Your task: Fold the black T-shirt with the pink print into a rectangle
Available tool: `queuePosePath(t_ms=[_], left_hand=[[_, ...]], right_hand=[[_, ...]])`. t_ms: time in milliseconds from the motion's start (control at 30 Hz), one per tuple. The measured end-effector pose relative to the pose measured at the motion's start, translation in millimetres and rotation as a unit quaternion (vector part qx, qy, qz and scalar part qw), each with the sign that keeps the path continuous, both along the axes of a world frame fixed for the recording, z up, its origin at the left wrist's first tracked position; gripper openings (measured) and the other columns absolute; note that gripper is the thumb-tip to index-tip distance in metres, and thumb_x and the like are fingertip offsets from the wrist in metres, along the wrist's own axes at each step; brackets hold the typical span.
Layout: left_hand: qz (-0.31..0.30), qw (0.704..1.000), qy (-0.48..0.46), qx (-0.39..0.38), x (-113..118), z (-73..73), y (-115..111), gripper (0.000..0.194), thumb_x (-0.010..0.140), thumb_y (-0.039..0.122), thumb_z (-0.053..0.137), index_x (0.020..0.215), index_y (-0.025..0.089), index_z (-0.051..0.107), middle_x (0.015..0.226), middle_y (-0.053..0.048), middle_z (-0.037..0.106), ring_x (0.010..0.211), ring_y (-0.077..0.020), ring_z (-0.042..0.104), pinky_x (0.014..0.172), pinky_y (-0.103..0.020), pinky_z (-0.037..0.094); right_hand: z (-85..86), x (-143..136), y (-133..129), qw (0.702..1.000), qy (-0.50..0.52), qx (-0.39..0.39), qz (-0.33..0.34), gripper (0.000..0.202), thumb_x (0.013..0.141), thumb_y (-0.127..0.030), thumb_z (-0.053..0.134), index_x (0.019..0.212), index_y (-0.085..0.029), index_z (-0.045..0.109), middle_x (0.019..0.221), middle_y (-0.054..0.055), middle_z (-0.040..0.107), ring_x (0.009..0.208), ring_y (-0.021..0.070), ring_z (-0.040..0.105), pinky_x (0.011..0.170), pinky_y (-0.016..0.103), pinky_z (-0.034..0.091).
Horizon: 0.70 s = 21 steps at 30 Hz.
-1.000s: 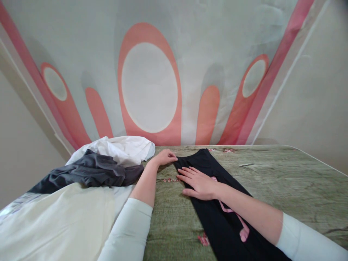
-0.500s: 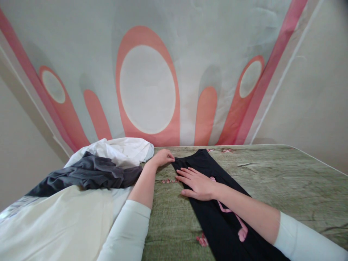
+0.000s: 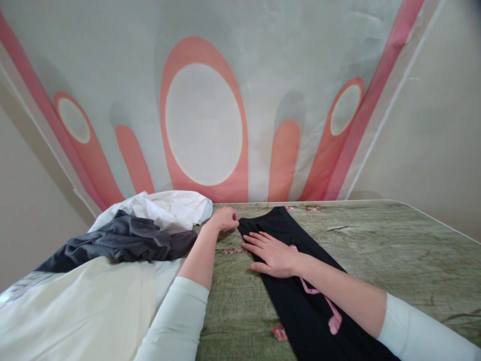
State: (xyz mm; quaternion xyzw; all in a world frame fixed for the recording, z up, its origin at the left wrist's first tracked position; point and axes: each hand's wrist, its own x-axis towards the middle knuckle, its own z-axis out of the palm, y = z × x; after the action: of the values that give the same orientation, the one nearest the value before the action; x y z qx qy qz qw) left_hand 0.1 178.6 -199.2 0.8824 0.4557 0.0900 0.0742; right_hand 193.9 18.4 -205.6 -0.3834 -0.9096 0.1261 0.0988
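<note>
A black garment (image 3: 296,306) with a pink print lies lengthwise on the wood-patterned table (image 3: 406,260). My right hand (image 3: 274,255) rests flat on its upper part, fingers spread and pointing left. At the garment's upper left corner is my left hand (image 3: 225,219), its fingers curled together at the edge of the cloth. Whether the fingertips pinch the fabric is too small to tell. My right forearm crosses over the garment and covers part of the pink print.
Left of my left arm lie a white cloth (image 3: 169,208), a crumpled dark grey cloth (image 3: 128,238) and a cream cloth (image 3: 86,311). A wall hanging (image 3: 259,100) with coral shapes rises behind the table's far edge.
The fingers of my left hand have curled in more at the garment's corner. My right hand has stayed almost where it was.
</note>
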Motion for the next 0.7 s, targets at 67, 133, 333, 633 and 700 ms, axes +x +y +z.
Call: queuePosePath(t_ms=[67,133,333,633,700], left_hand=[[-0.001,1.000,-0.003,-0.005,1.5,1.6,0.5,0.021,0.067,0.032,0.056,0.074,0.018,0.070,0.075,-0.006,0.067,0.070,-0.0184,0.058,0.065,-0.024,0.040],[-0.022,0.999,-0.016,-0.021,2.8,3.2,0.6,0.029,0.072,0.040,0.052,0.078,0.017,0.070,0.076,-0.006,0.068,0.070,-0.0173,0.058,0.065,-0.023,0.040],[-0.083,0.993,-0.081,-0.038,5.2,-3.7,0.0,0.031,0.074,0.041,0.054,0.081,0.015,0.069,0.078,-0.005,0.067,0.070,-0.0156,0.057,0.066,-0.022,0.040],[-0.035,0.996,-0.083,0.017,8.1,-10.6,1.0,0.025,0.073,0.038,0.056,0.077,0.015,0.066,0.077,-0.005,0.064,0.070,-0.0156,0.055,0.064,-0.023,0.040],[0.005,0.995,-0.095,0.014,5.8,-9.4,1.8,0.028,0.074,0.040,0.055,0.078,0.015,0.065,0.076,-0.005,0.064,0.068,-0.0153,0.055,0.062,-0.022,0.039]], right_hand=[[0.1,-0.1,0.1,1.000,0.001,0.000,0.000,0.066,0.084,-0.060,0.031,0.138,-0.022,0.027,0.145,0.007,0.020,0.133,0.0242,0.014,0.107,0.043,0.010],[0.3,-0.1,0.0,1.000,0.002,0.003,0.000,0.066,0.084,-0.060,0.031,0.138,-0.022,0.027,0.145,0.007,0.020,0.133,0.0243,0.015,0.107,0.043,0.010],[1.0,0.5,-0.8,1.000,0.001,0.002,0.002,0.066,0.084,-0.059,0.030,0.138,-0.021,0.028,0.145,0.007,0.020,0.133,0.0244,0.015,0.107,0.044,0.010],[0.8,0.1,-1.2,1.000,-0.001,0.004,0.000,0.066,0.084,-0.059,0.030,0.138,-0.020,0.027,0.145,0.007,0.020,0.133,0.0240,0.014,0.107,0.043,0.009],[1.5,0.1,-1.6,1.000,0.001,0.004,0.001,0.066,0.085,-0.059,0.030,0.138,-0.021,0.027,0.145,0.007,0.020,0.133,0.0238,0.014,0.107,0.043,0.009]])
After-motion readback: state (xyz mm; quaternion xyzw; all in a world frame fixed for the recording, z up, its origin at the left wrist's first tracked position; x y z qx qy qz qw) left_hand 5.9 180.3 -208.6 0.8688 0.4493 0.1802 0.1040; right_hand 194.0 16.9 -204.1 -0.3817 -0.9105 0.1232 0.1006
